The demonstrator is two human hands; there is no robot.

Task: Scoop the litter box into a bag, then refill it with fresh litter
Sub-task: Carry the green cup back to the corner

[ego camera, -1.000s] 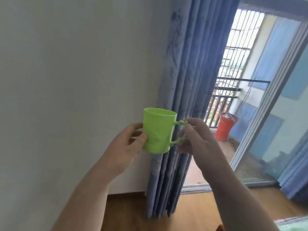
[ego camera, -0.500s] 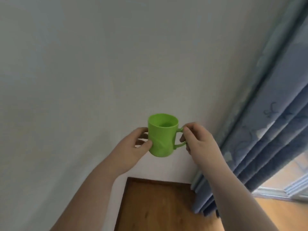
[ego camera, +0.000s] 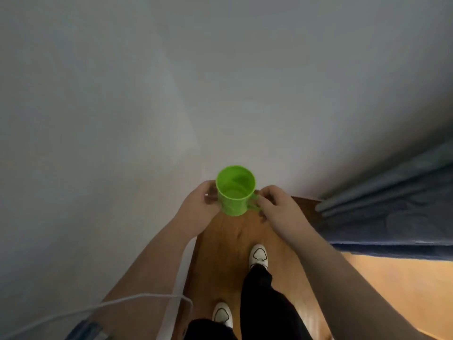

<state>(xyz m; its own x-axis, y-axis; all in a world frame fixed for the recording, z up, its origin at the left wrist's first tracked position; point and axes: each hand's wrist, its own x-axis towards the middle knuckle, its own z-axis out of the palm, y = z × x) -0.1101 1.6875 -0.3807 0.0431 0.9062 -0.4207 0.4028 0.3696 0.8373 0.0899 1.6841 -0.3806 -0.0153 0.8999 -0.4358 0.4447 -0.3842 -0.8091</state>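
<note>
Left hand (ego camera: pixel 196 204) cups the side of the green cup (ego camera: pixel 234 192), fingers (ego camera: pixel 208 193) curled behind it. Cup is upright, axis vertical, mouth up, handle pointing right, held above the floor (ego camera: pixel 220 253). Right hand (ego camera: pixel 277 209) pinches the handle.

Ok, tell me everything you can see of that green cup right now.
The green cup is a bright lime mug that looks like smooth plastic, with a round open rim and a loop handle on its right side. It is held upright in the air in front of the wall, above the wooden floor. We look down into it and it appears empty. The left hand cradles its body; the right hand pinches the handle. Nothing else touches it.
</note>
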